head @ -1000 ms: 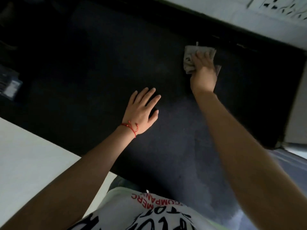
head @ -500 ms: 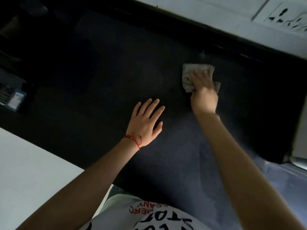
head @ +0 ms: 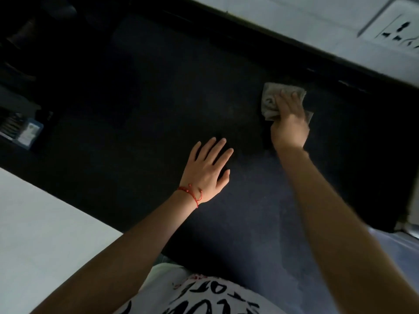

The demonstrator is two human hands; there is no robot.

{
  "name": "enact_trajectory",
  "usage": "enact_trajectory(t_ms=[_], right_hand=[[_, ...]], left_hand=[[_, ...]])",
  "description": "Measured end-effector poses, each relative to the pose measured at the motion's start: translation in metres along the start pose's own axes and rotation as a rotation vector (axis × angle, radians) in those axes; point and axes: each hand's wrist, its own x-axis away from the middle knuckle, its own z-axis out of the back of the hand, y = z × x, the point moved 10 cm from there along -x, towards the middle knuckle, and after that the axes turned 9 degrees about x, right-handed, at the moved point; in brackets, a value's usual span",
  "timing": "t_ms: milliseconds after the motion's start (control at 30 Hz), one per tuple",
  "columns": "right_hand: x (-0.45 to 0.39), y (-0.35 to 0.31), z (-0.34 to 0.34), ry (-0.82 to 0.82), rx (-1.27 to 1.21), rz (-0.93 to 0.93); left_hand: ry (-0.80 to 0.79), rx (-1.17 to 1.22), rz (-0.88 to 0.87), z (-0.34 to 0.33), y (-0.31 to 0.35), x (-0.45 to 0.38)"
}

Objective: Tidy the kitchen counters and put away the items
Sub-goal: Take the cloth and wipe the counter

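A crumpled grey cloth (head: pixel 269 103) lies on the dark counter (head: pixel 147 105) near the back wall. My right hand (head: pixel 289 120) presses down on it with fingers laid across its top; cloth shows on both sides of the hand. My left hand (head: pixel 207 171), with a red string bracelet at the wrist, rests flat on the counter with fingers spread. It lies to the left of the cloth, nearer to me, and holds nothing.
A white tiled wall with a power socket (head: pixel 399 32) runs along the counter's back edge. A small blue-and-white box (head: pixel 28 132) sits at the far left among dark, unclear shapes. A pale surface (head: pixel 34 223) lies at lower left.
My right hand has slid the cloth slightly along the counter near the back edge. My left hand stays flat in the same place. The view has shifted a little.
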Motion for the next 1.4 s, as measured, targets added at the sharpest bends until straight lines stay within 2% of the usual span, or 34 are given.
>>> enact_trajectory(t_ms=[167, 333, 567, 733, 933, 1033, 1167, 1300, 1400], right_hand=[[-0.054, 0.007, 0.006, -0.048, -0.017, -0.143], [0.013, -0.009, -0.001, -0.021, -0.005, -0.023], [-0.053, -0.007, 0.007, -0.096, -0.014, -0.083], [-0.001, -0.013, 0.000, -0.035, 0.006, -0.030], [0.085, -0.028, 0.004, 0.149, 0.042, 0.121], [0.113, -0.033, 0.006, 0.158, 0.076, 0.173], [0.133, -0.031, 0.017, 0.147, 0.021, 0.200], [0.149, -0.021, 0.017, -0.082, -0.120, 0.112], [0.169, -0.032, 0.029, -0.113, -0.219, 0.085]], left_hand=[[0.012, 0.040, 0.002, 0.001, -0.001, 0.000], [0.004, 0.000, 0.001, -0.001, -0.001, 0.000], [0.034, 0.042, -0.004, 0.002, 0.000, 0.000], [0.008, 0.028, -0.013, -0.001, 0.000, -0.006], [-0.001, 0.068, -0.023, -0.001, 0.001, -0.011], [-0.015, 0.082, -0.009, 0.000, 0.001, -0.009], [0.042, 0.095, 0.098, 0.012, -0.004, 0.012], [0.150, 0.109, 0.274, 0.029, -0.008, 0.083], [0.171, 0.092, 0.359, 0.033, -0.014, 0.156]])
